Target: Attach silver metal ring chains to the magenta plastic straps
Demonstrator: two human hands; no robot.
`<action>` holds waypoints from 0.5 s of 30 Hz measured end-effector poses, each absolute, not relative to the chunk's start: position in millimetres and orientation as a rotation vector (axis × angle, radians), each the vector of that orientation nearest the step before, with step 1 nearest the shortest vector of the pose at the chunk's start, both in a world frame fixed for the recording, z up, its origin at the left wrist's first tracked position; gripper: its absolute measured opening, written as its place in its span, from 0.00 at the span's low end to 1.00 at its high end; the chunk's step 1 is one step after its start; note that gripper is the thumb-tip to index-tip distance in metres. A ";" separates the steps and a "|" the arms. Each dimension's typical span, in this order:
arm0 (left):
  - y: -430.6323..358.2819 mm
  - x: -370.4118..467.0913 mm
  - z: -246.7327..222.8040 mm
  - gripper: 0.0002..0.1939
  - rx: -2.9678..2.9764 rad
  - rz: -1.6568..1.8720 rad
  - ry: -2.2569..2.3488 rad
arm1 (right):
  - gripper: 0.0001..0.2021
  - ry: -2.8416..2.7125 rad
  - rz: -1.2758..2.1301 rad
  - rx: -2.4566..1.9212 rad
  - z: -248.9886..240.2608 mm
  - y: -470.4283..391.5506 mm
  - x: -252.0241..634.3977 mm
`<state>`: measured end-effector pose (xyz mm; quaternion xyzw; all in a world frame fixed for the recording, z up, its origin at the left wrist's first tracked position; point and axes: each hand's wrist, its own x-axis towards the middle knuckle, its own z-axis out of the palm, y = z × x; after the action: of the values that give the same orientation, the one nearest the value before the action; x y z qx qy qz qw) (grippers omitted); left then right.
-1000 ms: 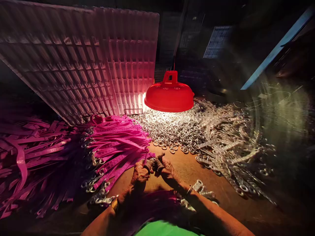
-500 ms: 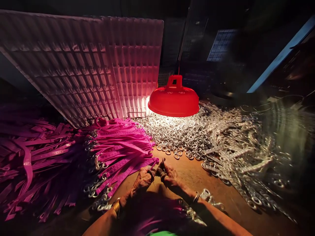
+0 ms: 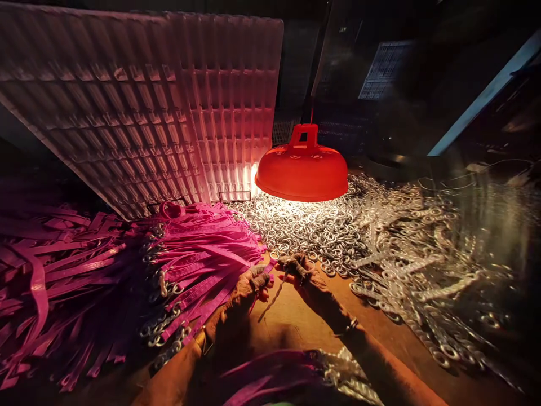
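Observation:
My left hand (image 3: 256, 283) is closed on the end of a pink strap (image 3: 271, 266), which sticks up between thumb and fingers. Just right of it, my right hand (image 3: 302, 272) has its fingers curled at the near edge of a heap of metal rings (image 3: 304, 228). Whatever those fingers hold, if anything, is hidden. A thin twisted strand (image 3: 274, 299) hangs down from beside the right fingertips. Dark wrappings cover some fingers of both hands. Close to my body lies a bundle of pink straps (image 3: 270, 369) with silvery chain pieces (image 3: 349, 372) at its right end.
Over the rings hangs a lit red lamp (image 3: 302, 172). Silvery chain lengths (image 3: 416, 265) are heaped at right. Pink straps with metal ends (image 3: 211, 248) lie at left, beside a further darker pile (image 3: 63, 270). A ribbed translucent panel (image 3: 143, 113) leans behind them.
My right hand has moved forward and right to the rings, apart from the left. The pink strap end and the thin strand now show between my hands. More of the near bundle is visible.

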<state>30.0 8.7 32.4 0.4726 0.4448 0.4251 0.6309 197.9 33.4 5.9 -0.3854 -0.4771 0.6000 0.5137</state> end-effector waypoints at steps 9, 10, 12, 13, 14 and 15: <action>20.9 36.8 -4.9 0.20 0.924 1.038 0.885 | 0.16 -1.347 1.259 -1.095 15.1 27.1 205.8; 20.6 37.4 -3.9 0.21 0.914 1.003 0.870 | 0.16 -1.401 1.199 -1.136 12.8 24.5 204.2; 18.7 39.7 2.1 0.22 0.858 0.954 0.869 | 0.16 -1.465 1.109 -1.175 10.0 20.5 201.1; 17.2 41.4 6.3 0.23 0.810 0.948 0.882 | 0.15 -1.478 1.089 -1.175 9.5 19.2 199.4; 15.2 43.2 10.6 0.24 0.768 0.948 0.890 | 0.15 -1.490 1.075 -1.171 9.2 18.2 197.5; 12.9 44.8 14.5 0.25 0.738 0.955 0.894 | 0.15 -1.508 1.053 -1.168 9.0 17.4 195.5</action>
<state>44.8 12.9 14.5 0.3353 0.4060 0.4340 0.7310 195.5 17.4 9.0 -0.4751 -0.6136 0.4282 0.4630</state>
